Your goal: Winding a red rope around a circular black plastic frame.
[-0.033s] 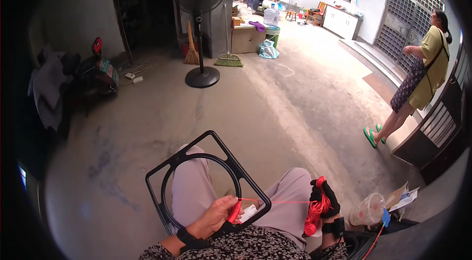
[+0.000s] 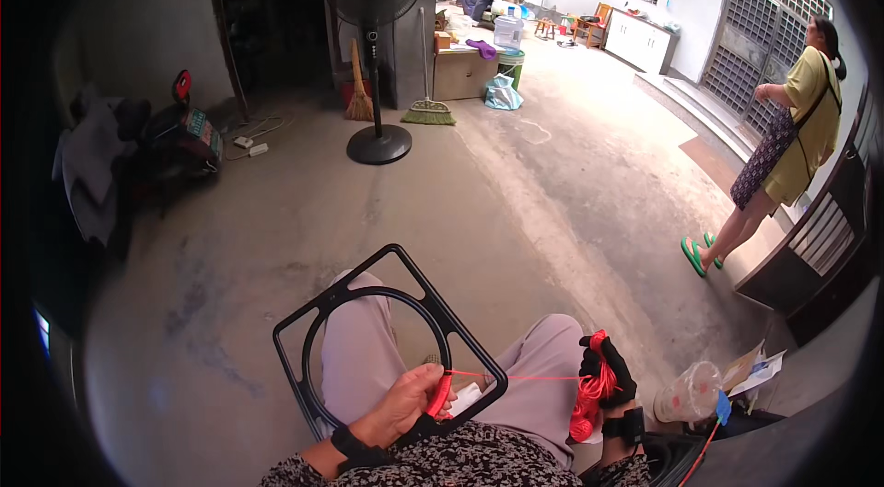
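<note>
Low centre of the frame – the left hand [image 2: 402, 406] pinches a red needle-like tool [image 2: 442, 395] against the near rim of the black frame [image 2: 387, 340], which rests tilted across the lap. From that pinch a thin red cord [image 2: 525, 378] runs almost level to the right, straight into the gloved right hand [image 2: 606, 372], fingers curled tight round a bundle of red cord [image 2: 589, 400]. So the cord's long axis lies left to right – frame nearer the left hand, bundle wholly with the right, lower right
</note>
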The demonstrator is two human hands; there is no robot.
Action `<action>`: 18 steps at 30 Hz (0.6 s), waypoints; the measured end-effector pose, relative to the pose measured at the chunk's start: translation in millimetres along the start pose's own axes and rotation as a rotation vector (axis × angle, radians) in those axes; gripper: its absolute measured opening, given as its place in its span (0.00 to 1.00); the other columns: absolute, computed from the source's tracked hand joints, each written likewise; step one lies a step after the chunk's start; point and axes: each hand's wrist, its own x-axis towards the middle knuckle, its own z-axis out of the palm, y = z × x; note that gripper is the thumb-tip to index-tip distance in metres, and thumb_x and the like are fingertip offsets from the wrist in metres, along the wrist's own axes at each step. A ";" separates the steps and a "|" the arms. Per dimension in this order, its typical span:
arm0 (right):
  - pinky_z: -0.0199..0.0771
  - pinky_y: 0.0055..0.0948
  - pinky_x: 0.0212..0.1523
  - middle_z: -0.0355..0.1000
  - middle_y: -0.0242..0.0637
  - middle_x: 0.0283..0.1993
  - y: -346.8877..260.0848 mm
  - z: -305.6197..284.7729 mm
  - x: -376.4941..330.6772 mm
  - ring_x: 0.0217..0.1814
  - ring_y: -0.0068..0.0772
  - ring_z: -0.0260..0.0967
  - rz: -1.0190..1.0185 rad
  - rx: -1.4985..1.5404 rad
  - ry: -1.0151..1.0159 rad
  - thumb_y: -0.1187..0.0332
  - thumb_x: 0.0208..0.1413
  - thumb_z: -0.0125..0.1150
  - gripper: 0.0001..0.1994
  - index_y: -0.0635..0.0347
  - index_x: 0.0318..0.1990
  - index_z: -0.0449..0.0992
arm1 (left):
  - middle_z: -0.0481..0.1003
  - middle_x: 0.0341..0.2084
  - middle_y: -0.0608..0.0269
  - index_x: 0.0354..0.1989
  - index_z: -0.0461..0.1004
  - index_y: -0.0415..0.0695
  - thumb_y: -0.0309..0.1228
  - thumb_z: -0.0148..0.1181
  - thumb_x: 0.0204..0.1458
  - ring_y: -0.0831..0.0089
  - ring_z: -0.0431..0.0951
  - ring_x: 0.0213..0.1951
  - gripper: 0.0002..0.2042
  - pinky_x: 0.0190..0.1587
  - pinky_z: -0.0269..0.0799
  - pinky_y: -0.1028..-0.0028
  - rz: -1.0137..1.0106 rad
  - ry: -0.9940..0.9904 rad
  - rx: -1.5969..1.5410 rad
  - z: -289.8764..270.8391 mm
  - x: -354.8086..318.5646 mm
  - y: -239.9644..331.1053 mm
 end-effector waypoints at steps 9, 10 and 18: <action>0.74 0.28 0.41 0.76 0.36 0.36 44.0 36.1 50.1 0.38 0.29 0.75 -0.611 -1.466 -0.014 0.65 0.47 0.67 0.15 0.61 0.41 0.76 | 0.76 0.24 0.52 0.37 0.70 0.39 0.30 0.54 0.57 0.69 0.77 0.23 0.07 0.28 0.77 0.72 -0.035 -0.003 0.046 2.2 1.3 3.0; 0.74 0.28 0.40 0.77 0.36 0.36 55.8 40.4 56.6 0.37 0.29 0.76 -0.721 -1.458 -0.017 0.64 0.46 0.68 0.14 0.59 0.40 0.76 | 0.75 0.25 0.52 0.38 0.70 0.37 0.30 0.53 0.57 0.67 0.77 0.24 0.08 0.29 0.78 0.71 -0.053 -0.021 0.019 3.3 1.4 1.8; 0.73 0.29 0.47 0.71 0.40 0.48 155.6 83.2 70.5 0.45 0.30 0.71 -0.012 -0.533 -0.463 0.63 0.56 0.62 0.25 0.65 0.57 0.64 | 0.75 0.27 0.54 0.44 0.69 0.37 0.32 0.53 0.59 0.68 0.77 0.28 0.11 0.29 0.76 0.73 -0.208 -0.140 0.015 8.2 2.3 -11.0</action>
